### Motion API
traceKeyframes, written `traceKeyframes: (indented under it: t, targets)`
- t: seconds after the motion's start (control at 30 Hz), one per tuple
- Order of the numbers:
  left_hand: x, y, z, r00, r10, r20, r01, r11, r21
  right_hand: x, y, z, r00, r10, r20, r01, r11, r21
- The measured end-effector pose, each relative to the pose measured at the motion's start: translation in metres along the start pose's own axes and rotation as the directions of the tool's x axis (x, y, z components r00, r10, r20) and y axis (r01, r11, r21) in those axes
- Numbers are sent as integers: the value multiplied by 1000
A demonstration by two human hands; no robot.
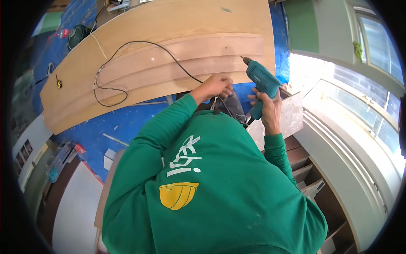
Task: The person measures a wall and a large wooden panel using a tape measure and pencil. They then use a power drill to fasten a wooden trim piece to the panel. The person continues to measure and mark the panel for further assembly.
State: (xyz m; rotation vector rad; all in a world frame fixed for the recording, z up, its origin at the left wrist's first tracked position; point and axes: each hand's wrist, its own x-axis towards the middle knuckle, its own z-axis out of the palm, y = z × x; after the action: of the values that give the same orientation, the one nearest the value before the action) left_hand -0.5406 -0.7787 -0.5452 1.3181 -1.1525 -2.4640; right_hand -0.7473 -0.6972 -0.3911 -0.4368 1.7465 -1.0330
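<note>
My right hand (271,111) grips a teal corded power drill (263,77) by its handle. The drill points up and to the left, over the near right end of a wooden board, with a bit in its chuck. My left hand (214,86) is closed at the board's near edge, fingers curled in. A black cable (169,53) loops over the board and passes behind that hand, then down toward my waist. Whether the left fingers pinch the cable or something small is hidden. Long moulded wooden strips (177,63) lie on the board.
The large pale wooden board (182,21) spans the area ahead, over blue floor covering (101,122). A tape measure (58,82) lies on its left end. At right stand an open-topped cabinet with dividers (311,173) and a bright window (351,97). White panels (76,207) are at lower left.
</note>
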Motion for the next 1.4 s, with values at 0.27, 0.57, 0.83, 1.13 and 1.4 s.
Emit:
traceKeyframes:
  t: [0.27, 0.57, 0.83, 1.13, 1.4]
  targets:
    - [100, 15, -72, 754, 420, -506, 389, 336, 858, 92, 12, -17, 986, 115, 118, -96, 983, -155]
    - [97, 0, -128, 768, 330, -549, 464, 305, 832, 114, 14, 4, 967, 217, 136, -203, 973, -107]
    - [100, -5, -131, 761, 320, -564, 449, 368, 814, 111, 15, 29, 976, 205, 79, -195, 974, -114]
    - [100, -6, -132, 759, 311, -572, 438, 406, 802, 105, 12, 46, 979, 197, 48, -185, 965, -184]
    - [99, -4, -133, 763, 296, -575, 423, 445, 790, 108, 4, 50, 978, 210, 18, -199, 947, -252]
